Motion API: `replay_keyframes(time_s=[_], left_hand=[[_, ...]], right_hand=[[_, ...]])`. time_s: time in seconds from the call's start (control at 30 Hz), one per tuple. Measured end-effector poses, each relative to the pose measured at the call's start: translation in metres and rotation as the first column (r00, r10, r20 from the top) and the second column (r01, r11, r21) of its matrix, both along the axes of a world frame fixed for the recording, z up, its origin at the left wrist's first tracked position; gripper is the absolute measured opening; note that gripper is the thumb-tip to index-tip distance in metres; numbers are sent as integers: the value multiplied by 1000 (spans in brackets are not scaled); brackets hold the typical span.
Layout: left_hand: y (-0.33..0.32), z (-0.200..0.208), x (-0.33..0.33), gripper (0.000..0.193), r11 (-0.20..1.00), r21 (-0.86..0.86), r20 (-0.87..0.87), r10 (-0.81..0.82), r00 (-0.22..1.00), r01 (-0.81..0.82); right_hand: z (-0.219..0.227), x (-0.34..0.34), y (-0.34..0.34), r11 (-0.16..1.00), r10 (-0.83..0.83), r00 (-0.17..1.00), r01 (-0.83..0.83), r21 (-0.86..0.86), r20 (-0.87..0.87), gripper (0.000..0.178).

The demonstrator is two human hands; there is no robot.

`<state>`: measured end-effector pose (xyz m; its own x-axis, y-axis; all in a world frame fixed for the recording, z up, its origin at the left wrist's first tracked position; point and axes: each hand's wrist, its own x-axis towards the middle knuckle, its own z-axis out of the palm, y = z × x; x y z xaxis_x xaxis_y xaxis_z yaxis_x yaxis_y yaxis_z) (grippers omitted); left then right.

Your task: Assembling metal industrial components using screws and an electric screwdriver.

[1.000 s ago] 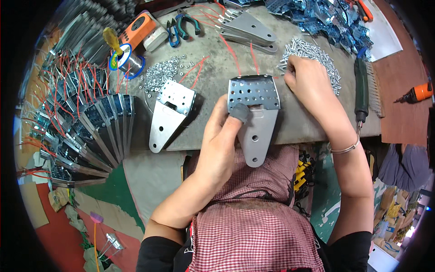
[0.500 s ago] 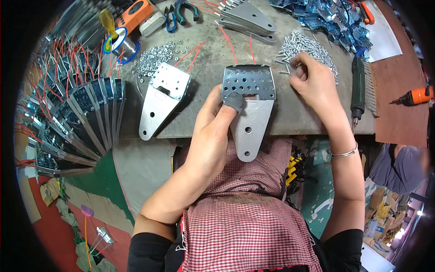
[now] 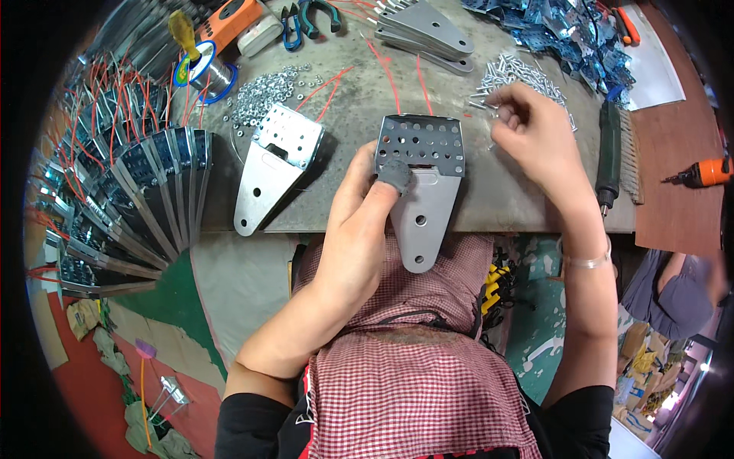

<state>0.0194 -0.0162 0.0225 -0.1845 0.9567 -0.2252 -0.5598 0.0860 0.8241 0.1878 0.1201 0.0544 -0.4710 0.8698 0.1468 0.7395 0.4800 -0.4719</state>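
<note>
My left hand [image 3: 355, 222] is closed around a grey metal bracket [image 3: 424, 200] at the bench's front edge. This bracket tapers toward me, with two holes in its narrow end and a dark perforated plate [image 3: 440, 141] at its wide end. A dark grey cover sits on my left thumb, which presses by the plate's lower edge. Red wires lead away behind the bracket. Over the near side of a heap of small silver screws [image 3: 524, 76], my right hand [image 3: 539, 141] has its fingers curled in; what they hold, if anything, cannot be made out.
A second bracket [image 3: 267, 172] lies at left, beside a pile of nuts [image 3: 267, 96]. Stacked brackets [image 3: 424, 34], pliers [image 3: 317, 19] and a solder spool [image 3: 210, 73] stand farther back. A dark green power screwdriver [image 3: 609, 153] lies right. Wired plates [image 3: 157, 183] fan out at far left.
My right hand has shifted slightly toward me and right, fingers still curled by the screws. The left hand keeps its hold; the bracket's plate is tilted differently and looks darker.
</note>
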Motion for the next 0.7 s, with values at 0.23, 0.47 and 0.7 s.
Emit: replay_keyframes(time_s=[0.23, 0.47, 0.7], left_hand=[[1, 10, 8, 29, 999, -38, 107, -4, 994, 9], [1, 7, 17, 26, 1000, -21, 94, -11, 996, 13], [0, 9, 22, 26, 1000, -2, 62, 10, 998, -10]], right_hand=[[6, -2, -52, 976, 197, 804, -214, 36, -560, 12], [6, 2, -55, 915, 301, 897, -178, 361, -323, 16], [7, 7, -60, 879, 334, 926, -239, 412, -174, 19]])
